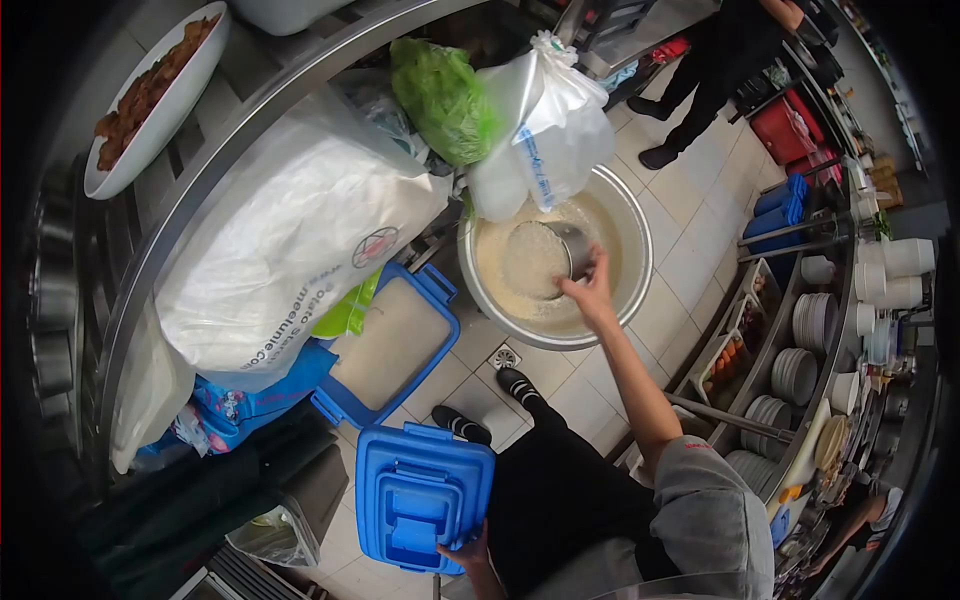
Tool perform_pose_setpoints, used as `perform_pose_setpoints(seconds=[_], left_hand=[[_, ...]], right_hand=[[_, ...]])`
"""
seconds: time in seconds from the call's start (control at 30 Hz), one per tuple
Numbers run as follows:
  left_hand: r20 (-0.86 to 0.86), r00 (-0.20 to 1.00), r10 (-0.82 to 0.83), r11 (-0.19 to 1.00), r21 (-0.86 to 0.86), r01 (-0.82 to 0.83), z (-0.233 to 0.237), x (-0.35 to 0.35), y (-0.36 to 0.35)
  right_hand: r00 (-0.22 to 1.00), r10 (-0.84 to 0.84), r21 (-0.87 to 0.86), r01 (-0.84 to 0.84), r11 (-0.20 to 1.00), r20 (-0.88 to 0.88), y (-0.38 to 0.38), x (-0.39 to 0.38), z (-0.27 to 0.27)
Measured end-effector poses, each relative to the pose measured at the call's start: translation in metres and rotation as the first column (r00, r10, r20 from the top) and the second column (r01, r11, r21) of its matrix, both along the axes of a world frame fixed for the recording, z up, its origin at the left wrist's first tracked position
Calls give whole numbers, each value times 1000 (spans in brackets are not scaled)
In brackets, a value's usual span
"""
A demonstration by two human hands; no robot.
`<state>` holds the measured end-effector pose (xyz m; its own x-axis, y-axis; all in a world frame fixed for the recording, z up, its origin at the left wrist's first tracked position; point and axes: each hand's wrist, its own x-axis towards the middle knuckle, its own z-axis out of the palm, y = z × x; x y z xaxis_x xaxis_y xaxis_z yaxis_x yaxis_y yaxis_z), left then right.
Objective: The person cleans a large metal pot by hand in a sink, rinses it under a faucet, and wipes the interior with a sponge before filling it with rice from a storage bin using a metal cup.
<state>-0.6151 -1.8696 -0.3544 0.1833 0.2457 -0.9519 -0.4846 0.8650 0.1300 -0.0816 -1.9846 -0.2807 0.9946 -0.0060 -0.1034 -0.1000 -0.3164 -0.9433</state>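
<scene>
Steel basin [644,255] stands on the tiled floor [690,200], and the right hand [592,285] reaches into it, fingers closed around a small metal scoop [572,248] dug into the pale grain [530,262] at the basin's middle. Left of the basin an open blue bin [395,345] shows more grain. Its blue lid [420,495], below and left of the basin, is gripped at its lower edge by the left hand [468,552], fingers curled, probably to leave the bin's mouth free.

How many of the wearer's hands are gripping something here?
2: the right hand holds a metal scoop in the large steel bowl; the left hand grips the blue plastic lid.
</scene>
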Motion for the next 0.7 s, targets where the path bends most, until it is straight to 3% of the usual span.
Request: perform_pose_setpoints(seconds=[0.03,0.13,0.27,0.33,0.4,0.5,0.53,0.63,0.67,0.7], left_hand=[[-7,1000,13,1000,-16,-13,-2,0,-2],[-49,997,-63,998,8,64,-1,3,-3],[-138,989,-52,998,-52,45,0,12,-5],[-139,983,-118,993,-10,118,6,17,-5],[-149,987,-61,997,-56,54,1,18,-2],[-144,986,-83,996,-36,79,10,20,-4],[-129,986,-108,994,-11,107,10,27,-4],[-79,994,-78,997,-35,76,0,15,-1],[-101,990,-103,995,-20,102,10,17,1],[-121,984,-128,992,-9,128,18,22,0]], right_hand=[[934,67,-359,68,931,351,-11,12,-1],[931,194,-542,4,840,308,-24,37,19],[757,428,-682,30,731,493,-46,56,26],[680,403,-641,128,757,612,-57,63,24],[600,360,-598,257,759,715,-59,68,20],[776,573,-822,-130,554,263,-68,71,-31],[744,661,-880,-245,408,99,-74,72,-53],[965,182,-678,-6,735,189,-61,65,-62],[964,-17,-527,160,834,266,-60,63,-74],[947,-89,-498,240,833,309,-63,60,-85]])
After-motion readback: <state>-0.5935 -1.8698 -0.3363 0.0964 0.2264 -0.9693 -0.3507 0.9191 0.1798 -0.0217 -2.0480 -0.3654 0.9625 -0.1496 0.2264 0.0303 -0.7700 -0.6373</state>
